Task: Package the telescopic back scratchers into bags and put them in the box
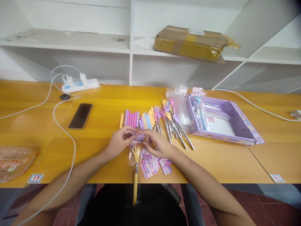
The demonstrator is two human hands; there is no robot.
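Bag-closing looked in hand, even pressing needed next: left hand [118, 140] pinched the top of the bag [131, 159], right hand [160, 143] alongside, grip unclear, yellow back scratcher [135, 185] inside at six o'clock.

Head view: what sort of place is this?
Probably a packing or assembly workstation, perhaps in a small workshop. Many matching hand-headed metal rods lie near a pile of printed cards, and a numbered sticker marks the table.

The cards [150, 164] are too small to read.
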